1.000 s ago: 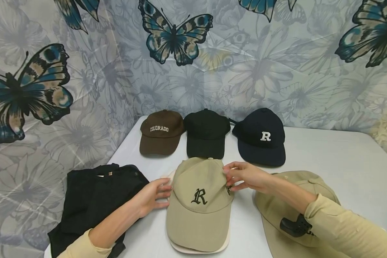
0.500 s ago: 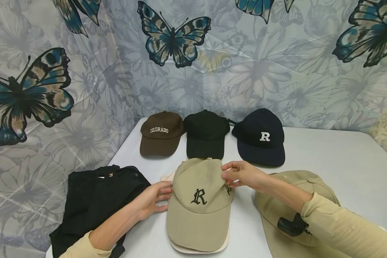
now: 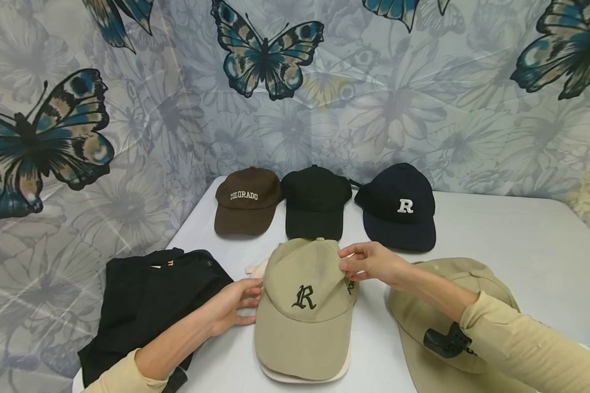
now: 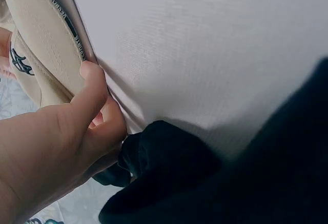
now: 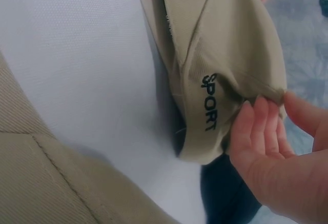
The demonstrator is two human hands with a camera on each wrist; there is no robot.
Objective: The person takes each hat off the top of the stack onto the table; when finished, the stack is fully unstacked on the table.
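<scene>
A khaki baseball cap (image 3: 302, 344) with a black R lies on a paler cap (image 3: 338, 376), whose edge shows below its brim. At the cap's left side, my left hand (image 3: 228, 308) holds the edge, its thumb (image 4: 92, 75) right at the rim in the left wrist view. On the opposite side my right hand (image 3: 371, 265) pinches the crown cloth between thumb and fingers. In the right wrist view the word SPORT (image 5: 210, 103) stands out on the cap's side, close to the right fingertips.
Behind stand a brown COLORADO cap (image 3: 246, 204), a black cap (image 3: 316, 202) and a navy cap (image 3: 398, 210). Folded black clothing (image 3: 147, 305) lies left. Another khaki cap (image 3: 452, 284) sits under the right forearm on the white table (image 3: 511, 234).
The right fingers have closed together on the crown's side and the cap's side lettering shows more. The left hand and the cap stay nearly in place.
</scene>
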